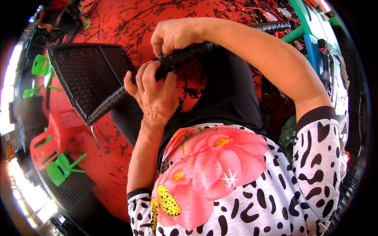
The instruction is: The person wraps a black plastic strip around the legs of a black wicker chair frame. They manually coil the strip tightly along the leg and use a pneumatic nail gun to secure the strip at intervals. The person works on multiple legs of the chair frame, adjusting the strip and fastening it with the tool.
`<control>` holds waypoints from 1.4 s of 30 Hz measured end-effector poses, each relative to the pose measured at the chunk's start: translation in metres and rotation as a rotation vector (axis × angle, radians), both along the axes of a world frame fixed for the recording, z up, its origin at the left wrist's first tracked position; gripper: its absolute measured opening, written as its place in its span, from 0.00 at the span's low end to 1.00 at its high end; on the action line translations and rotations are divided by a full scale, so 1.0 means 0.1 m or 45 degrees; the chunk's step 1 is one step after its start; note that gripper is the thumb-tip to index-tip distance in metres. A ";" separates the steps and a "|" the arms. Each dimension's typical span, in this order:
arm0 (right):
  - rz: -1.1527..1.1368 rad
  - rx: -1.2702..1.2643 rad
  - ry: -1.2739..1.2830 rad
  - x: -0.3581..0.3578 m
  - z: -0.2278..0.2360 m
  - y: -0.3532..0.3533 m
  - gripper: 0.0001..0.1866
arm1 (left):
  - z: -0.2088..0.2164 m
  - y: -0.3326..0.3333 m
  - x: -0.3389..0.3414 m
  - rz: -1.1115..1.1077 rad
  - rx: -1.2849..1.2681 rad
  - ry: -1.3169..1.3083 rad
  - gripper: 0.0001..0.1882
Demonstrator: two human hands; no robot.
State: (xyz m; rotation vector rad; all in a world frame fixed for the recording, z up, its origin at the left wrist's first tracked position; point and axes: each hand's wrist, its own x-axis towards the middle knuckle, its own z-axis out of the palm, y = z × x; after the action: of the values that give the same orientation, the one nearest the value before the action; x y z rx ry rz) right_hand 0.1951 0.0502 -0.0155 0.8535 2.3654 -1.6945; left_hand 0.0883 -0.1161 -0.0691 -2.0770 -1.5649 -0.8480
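A black wicker piece, like part of a woven chair, lies across my knees. Its woven panel [88, 67] spreads to the left, and a bar wrapped in black strips [193, 53] runs from it toward the upper right. My left hand [155, 90] is closed over this bar, with its fingers bent around the top. Just beyond, my right hand [175, 37] has its fingers curled down to the bar, pinching what looks like a short black strip end [161, 58]. The fingertips of both hands nearly meet there, partly hiding the strip.
Black strip scraps litter the red floor [114, 27]. On the left stand a red plastic chair [57, 137] and green plastic chairs [63, 169]. At the upper left another person's hand [47, 26] shows. Orange cables [256, 10] and a green frame [301, 17] are at the upper right.
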 end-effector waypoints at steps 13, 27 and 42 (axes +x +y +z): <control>-0.021 0.283 0.300 0.07 -0.20 -0.02 0.11 | 0.07 0.14 -0.02 -0.016 0.097 -0.079 0.11; 0.141 -0.030 0.370 0.13 -0.16 0.03 0.09 | 0.13 0.10 -0.06 -0.066 0.004 -0.227 0.12; 0.042 0.243 0.349 0.11 -0.13 -0.08 0.12 | 0.34 0.24 -0.21 -0.126 -0.409 -0.376 0.19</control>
State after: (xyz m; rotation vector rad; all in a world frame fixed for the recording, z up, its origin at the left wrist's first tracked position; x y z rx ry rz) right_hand 0.2060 0.0421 -0.0282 0.6361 2.7405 -1.6894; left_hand 0.0674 -0.0924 -0.0353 -2.3543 -1.8685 -1.0354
